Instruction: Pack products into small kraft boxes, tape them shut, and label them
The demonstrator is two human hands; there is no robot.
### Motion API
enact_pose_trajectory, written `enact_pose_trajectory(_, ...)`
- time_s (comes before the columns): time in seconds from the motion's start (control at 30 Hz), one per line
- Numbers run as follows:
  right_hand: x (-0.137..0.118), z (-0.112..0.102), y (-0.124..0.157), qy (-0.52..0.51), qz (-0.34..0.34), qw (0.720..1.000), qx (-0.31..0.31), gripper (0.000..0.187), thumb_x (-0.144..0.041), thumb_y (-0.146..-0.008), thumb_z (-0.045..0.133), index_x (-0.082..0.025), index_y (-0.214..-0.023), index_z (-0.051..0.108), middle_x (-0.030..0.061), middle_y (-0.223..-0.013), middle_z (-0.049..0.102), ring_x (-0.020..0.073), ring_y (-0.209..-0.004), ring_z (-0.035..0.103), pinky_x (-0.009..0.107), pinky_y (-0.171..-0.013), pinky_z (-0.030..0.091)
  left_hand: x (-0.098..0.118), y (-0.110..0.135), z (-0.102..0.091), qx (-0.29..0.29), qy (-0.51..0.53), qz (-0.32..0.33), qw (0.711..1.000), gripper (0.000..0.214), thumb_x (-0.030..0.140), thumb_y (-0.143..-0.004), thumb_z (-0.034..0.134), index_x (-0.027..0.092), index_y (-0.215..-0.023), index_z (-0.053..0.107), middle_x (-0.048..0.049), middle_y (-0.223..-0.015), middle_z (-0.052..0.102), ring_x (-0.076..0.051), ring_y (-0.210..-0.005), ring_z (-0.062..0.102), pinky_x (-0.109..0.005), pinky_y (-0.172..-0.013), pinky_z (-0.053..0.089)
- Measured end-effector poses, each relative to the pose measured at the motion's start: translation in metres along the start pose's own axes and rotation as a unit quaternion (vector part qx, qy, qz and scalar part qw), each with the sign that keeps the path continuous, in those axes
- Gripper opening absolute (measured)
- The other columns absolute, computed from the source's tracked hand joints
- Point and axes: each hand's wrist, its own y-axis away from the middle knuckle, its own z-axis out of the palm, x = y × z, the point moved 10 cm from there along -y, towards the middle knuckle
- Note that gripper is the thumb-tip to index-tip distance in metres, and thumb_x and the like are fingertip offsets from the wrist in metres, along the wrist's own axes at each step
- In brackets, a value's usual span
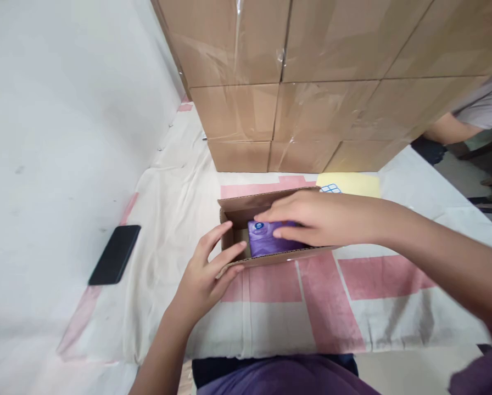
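Note:
An open cardboard box (266, 258) stands on the cloth-covered table in front of me. Inside it lies a purple plastic-wrapped pack (262, 241) with a small blue logo on top. My right hand (312, 216) reaches in from the right, its thumb and fingers closed on the pack and hiding its right part. At the box's left end, my left hand (213, 263) holds the near corner, with the rim between its spread fingers; some fingertips are inside and one is outside the near wall.
Taped cardboard boxes (307, 109) form a stacked wall behind the box. A yellow sheet (353, 185) with blue print lies behind my right hand. A black phone (115, 255) rests at the left, near the white wall. Another person's arm (452, 129) shows at the far right.

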Motion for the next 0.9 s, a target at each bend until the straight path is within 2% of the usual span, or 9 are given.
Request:
enact_pose_trajectory(0.1,0.015,-0.052,0.052,-0.053,0.077,0.973,0.214,0.032,-0.045,-0.102,0.051,-0.031,-0.115,0.077,0.0070,-0.102,0.078,0.0285,-0.093,0.072,0.047,-0.088,0.056,-0.006,0.009,0.004,0.054,0.016,0.001,0.998,0.084,0.010,-0.095,0.063,0.036,-0.164,0.023,-0.0125,-0.174,0.021,-0.030,-0.159,0.030,-0.051,-0.119,0.047)
enact_pose_trajectory(0.13,0.021,-0.053,0.071,-0.066,0.086,0.957,0.268,0.033,-0.044,-0.103,0.049,-0.030,-0.112,0.077,0.0082,-0.101,0.078,0.0296,-0.096,0.072,0.049,-0.090,0.055,-0.009,0.013,0.005,0.073,0.029,-0.002,0.997,0.089,0.011,-0.095,0.063,0.038,-0.165,0.016,-0.0103,-0.177,0.012,-0.030,-0.161,0.022,-0.051,-0.119,0.047)
enact_pose_trajectory(0.2,0.023,-0.026,0.088,-0.108,0.044,0.957,0.265,0.040,-0.048,-0.105,0.041,-0.031,-0.112,0.077,0.0080,-0.105,0.079,0.0321,-0.108,0.070,0.053,-0.097,0.051,-0.015,0.020,0.012,0.085,0.075,-0.010,0.994,0.089,0.016,-0.098,0.061,0.040,-0.166,0.008,-0.0088,-0.176,0.008,-0.029,-0.161,0.015,-0.049,-0.118,0.047)
enact_pose_trajectory(0.33,0.033,0.029,0.095,-0.152,0.012,0.964,0.219,0.074,-0.071,-0.101,0.016,-0.031,-0.120,0.075,0.0095,-0.114,0.077,0.0380,-0.120,0.066,0.064,-0.109,0.039,-0.019,0.020,0.027,0.058,0.179,-0.013,0.982,0.072,0.044,-0.108,0.038,0.034,-0.167,-0.003,-0.0152,-0.159,0.050,-0.024,-0.154,0.038,-0.055,-0.124,0.038)
enact_pose_trajectory(0.5,0.045,0.004,0.109,-0.078,0.080,0.925,0.364,0.053,-0.059,-0.099,0.050,-0.034,-0.145,0.052,0.0135,-0.139,0.060,0.0362,-0.130,0.056,0.058,-0.101,0.052,-0.033,0.008,0.034,0.073,0.197,-0.093,0.973,0.074,0.036,-0.109,0.037,0.034,-0.165,-0.013,-0.0095,-0.139,0.070,-0.021,-0.145,0.054,-0.063,-0.127,0.028)
enact_pose_trajectory(0.67,0.047,0.009,0.099,-0.050,0.101,0.947,0.302,0.070,-0.030,-0.095,0.063,-0.036,-0.158,0.034,0.0120,-0.152,0.050,0.0324,-0.143,0.046,0.058,-0.111,0.048,-0.052,0.007,0.028,0.137,0.150,-0.210,0.956,0.087,0.028,-0.101,0.056,0.044,-0.165,-0.001,-0.0075,-0.178,0.004,-0.019,-0.148,0.046,-0.036,-0.101,0.056)
enact_pose_trajectory(0.73,0.041,0.012,0.101,-0.027,0.071,0.955,0.286,0.055,-0.025,-0.095,0.062,-0.037,-0.147,0.049,0.0095,-0.137,0.062,0.0335,-0.138,0.053,0.061,-0.112,0.046,-0.049,0.002,0.028,0.107,0.108,-0.203,0.967,0.079,0.024,-0.100,0.053,0.040,-0.166,0.011,-0.0070,-0.177,0.014,-0.021,-0.151,0.040,-0.039,-0.106,0.052)
enact_pose_trajectory(0.8,0.036,0.018,0.104,0.010,0.050,0.965,0.256,0.042,-0.023,-0.094,0.061,-0.035,-0.135,0.061,0.0082,-0.125,0.069,0.0362,-0.137,0.055,0.064,-0.111,0.045,-0.035,-0.007,0.033,0.038,0.045,-0.148,0.987,0.065,0.017,-0.102,0.041,0.036,-0.163,0.029,-0.0061,-0.164,0.045,-0.022,-0.150,0.042,-0.047,-0.115,0.041)
enact_pose_trajectory(0.9,0.035,0.022,0.109,0.044,0.059,0.970,0.232,0.039,-0.025,-0.095,0.060,-0.031,-0.133,0.063,0.0099,-0.128,0.071,0.0381,-0.140,0.054,0.064,-0.109,0.045,-0.006,-0.019,0.040,-0.044,-0.078,-0.054,0.995,0.055,0.017,-0.101,0.042,0.035,-0.152,0.049,-0.0038,-0.141,0.068,-0.026,-0.140,0.053,-0.055,-0.122,0.024)
